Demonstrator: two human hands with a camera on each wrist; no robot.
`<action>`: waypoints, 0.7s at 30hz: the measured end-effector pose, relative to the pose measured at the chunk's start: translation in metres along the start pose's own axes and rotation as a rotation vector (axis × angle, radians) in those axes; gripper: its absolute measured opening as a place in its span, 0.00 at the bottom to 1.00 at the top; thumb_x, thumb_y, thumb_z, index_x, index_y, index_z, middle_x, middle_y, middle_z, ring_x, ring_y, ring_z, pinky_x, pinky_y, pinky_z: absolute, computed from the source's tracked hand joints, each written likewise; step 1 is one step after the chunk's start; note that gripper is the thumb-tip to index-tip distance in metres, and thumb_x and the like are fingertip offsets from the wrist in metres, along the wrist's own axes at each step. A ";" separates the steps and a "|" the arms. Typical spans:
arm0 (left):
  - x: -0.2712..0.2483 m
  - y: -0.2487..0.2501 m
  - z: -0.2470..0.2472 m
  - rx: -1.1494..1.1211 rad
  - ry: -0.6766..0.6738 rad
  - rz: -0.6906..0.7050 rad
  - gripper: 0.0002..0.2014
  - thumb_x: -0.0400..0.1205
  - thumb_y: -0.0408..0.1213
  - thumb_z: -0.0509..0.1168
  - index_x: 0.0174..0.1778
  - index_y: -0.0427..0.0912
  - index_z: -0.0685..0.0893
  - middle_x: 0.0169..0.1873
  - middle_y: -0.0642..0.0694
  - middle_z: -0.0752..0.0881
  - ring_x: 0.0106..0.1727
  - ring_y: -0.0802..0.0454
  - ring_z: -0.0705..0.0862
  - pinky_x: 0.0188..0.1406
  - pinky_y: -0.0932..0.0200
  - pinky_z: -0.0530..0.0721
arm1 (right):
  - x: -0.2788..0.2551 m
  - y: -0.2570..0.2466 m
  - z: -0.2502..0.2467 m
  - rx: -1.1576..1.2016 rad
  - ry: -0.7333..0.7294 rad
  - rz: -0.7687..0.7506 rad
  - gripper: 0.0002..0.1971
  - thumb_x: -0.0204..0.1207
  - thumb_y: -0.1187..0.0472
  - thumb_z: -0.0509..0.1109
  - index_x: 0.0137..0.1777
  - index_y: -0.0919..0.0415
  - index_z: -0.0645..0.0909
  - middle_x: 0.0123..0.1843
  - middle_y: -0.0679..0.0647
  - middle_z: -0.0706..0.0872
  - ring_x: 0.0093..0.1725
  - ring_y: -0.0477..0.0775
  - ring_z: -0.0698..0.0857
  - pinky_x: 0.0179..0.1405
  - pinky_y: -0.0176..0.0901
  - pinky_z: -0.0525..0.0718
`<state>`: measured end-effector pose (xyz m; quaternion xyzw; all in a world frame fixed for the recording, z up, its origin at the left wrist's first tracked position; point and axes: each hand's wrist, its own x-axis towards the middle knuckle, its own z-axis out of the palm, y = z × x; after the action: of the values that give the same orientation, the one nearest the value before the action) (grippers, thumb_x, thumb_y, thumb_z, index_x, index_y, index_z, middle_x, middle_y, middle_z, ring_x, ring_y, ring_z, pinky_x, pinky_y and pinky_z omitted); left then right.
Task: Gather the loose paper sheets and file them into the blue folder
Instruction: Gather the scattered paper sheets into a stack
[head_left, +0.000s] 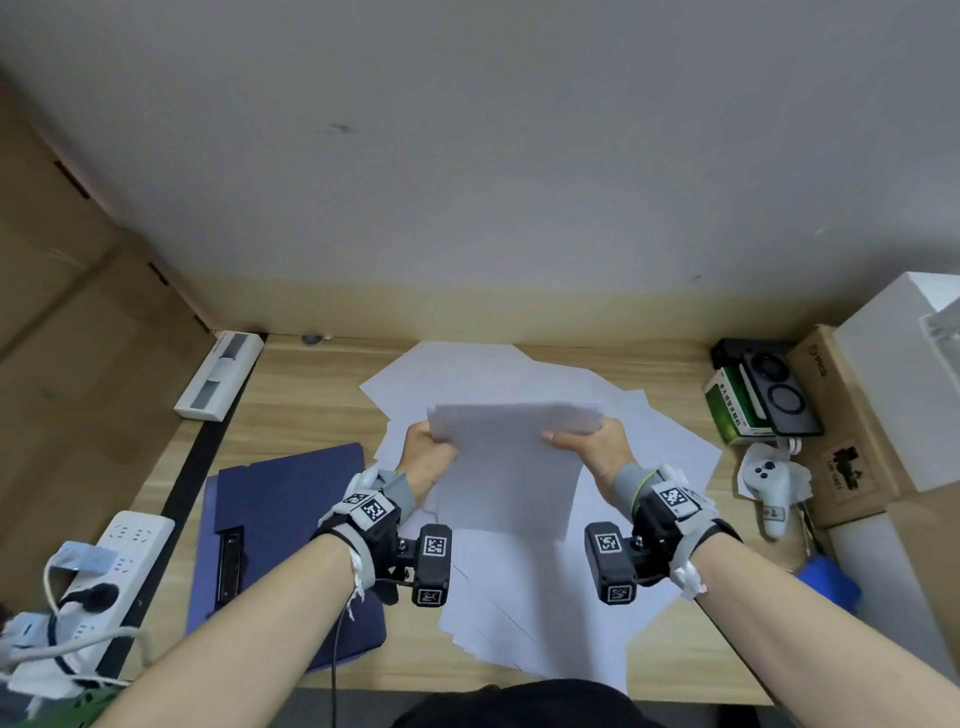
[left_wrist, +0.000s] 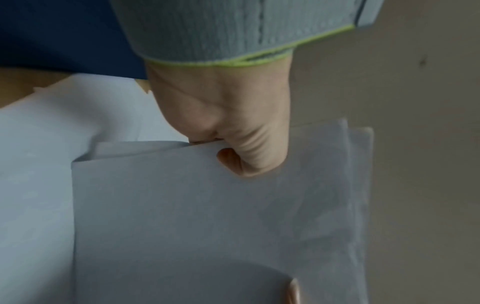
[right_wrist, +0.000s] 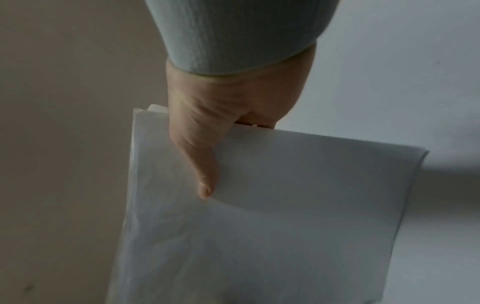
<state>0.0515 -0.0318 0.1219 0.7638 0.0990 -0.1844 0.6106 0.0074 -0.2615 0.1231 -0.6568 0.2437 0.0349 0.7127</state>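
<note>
A stack of white paper sheets (head_left: 511, 467) is held upright above the desk between both hands. My left hand (head_left: 428, 449) grips its left edge, thumb on the near face. My right hand (head_left: 587, 441) grips the right edge the same way. In the left wrist view the thumb (left_wrist: 249, 156) presses on the stack (left_wrist: 194, 216). The right wrist view has the thumb (right_wrist: 202, 168) pinching the stack (right_wrist: 272, 216). More loose sheets (head_left: 524, 613) lie spread on the desk under and behind the stack. The blue folder (head_left: 291, 519) lies flat at the left, with a black clip (head_left: 228, 564).
A white power strip (head_left: 98, 571) with a plugged cable sits at the front left. A white box (head_left: 218, 374) lies at the back left. At the right stand a green box (head_left: 732, 405), a black device (head_left: 779, 395), a white controller (head_left: 769, 483) and cardboard boxes (head_left: 852, 415).
</note>
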 end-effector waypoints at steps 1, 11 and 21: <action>0.001 0.005 0.000 -0.016 0.012 -0.001 0.16 0.69 0.14 0.58 0.28 0.40 0.78 0.26 0.49 0.77 0.30 0.53 0.76 0.28 0.65 0.73 | 0.001 -0.008 0.001 0.020 0.026 -0.007 0.17 0.62 0.70 0.85 0.50 0.73 0.89 0.48 0.64 0.93 0.46 0.61 0.92 0.48 0.48 0.89; 0.005 0.041 -0.017 -0.222 -0.064 0.189 0.12 0.73 0.20 0.73 0.47 0.38 0.88 0.41 0.49 0.92 0.41 0.57 0.90 0.40 0.64 0.87 | 0.002 -0.052 0.002 0.095 0.059 -0.218 0.26 0.60 0.62 0.86 0.60 0.58 0.87 0.56 0.58 0.91 0.52 0.51 0.89 0.57 0.47 0.87; -0.009 0.007 0.003 -0.224 -0.105 0.077 0.13 0.73 0.20 0.73 0.52 0.33 0.89 0.46 0.39 0.91 0.45 0.49 0.90 0.43 0.57 0.87 | -0.011 -0.021 0.008 0.084 0.073 -0.046 0.13 0.63 0.70 0.84 0.48 0.65 0.90 0.49 0.63 0.93 0.45 0.56 0.91 0.52 0.51 0.89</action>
<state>0.0449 -0.0360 0.1309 0.6833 0.0576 -0.1884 0.7030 0.0078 -0.2535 0.1469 -0.6326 0.2556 -0.0157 0.7309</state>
